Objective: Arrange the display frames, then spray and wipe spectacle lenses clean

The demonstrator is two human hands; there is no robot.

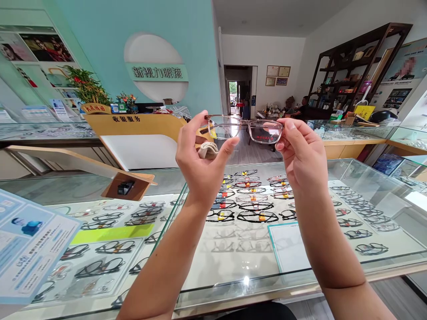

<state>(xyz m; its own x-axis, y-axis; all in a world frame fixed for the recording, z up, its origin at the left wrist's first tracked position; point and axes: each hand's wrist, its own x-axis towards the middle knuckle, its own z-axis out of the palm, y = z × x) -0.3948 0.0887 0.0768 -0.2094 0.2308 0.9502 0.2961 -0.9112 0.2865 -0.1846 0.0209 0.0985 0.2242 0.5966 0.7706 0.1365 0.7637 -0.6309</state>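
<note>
I hold a pair of eyeglasses (265, 132) with thin, clear-looking rims up at eye level, above the glass counter. At the frame's left end, the fingers of my left hand (200, 164) grip near the hinge, its thumb stretched out below the lens. A crumpled beige cloth (208, 150) is tucked in that same hand. My right hand (303, 151) pinches the other end of the frame between thumb and fingers. Red print shows on the right lens. Beneath my hands, rows of eyeglasses (256, 216) lie inside the display case (233, 271).
A tilted wooden-framed mirror or stand (126, 186) rests on the counter at left, near a blue-and-white leaflet (36, 249). A white board with a teal edge (290, 249) lies at front right. Behind stands a yellow-and-white cashier desk (140, 142); a person (303, 106) sits far back.
</note>
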